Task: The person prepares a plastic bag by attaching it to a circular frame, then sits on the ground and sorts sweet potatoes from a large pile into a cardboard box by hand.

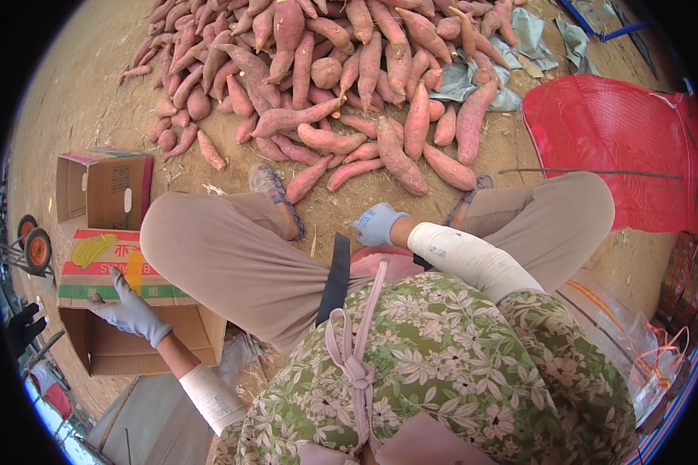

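My left hand (131,314), in a pale grey-blue work glove, is at the printed banana carton (168,286) on my left. Its fingers are spread over the carton's near edge, seemingly touching it, and hold nothing. The carton's brown inside (163,343) shows below the hand. Between my knees, my right hand (378,224), gloved alike, has its fingers curled with nothing visible in them. Just ahead of my feet lies a large heap of sweet potatoes (326,72). Several loose ones, among them a thick sweet potato (400,160), lie at its near side.
Beyond the printed carton stands another open cardboard box (113,192). Red mesh fabric (616,145) spreads at the right, with a thin stick (593,172) across it. Grey-green sacking (471,84) lies beside the heap. A wheeled cart (36,250) is at the far left.
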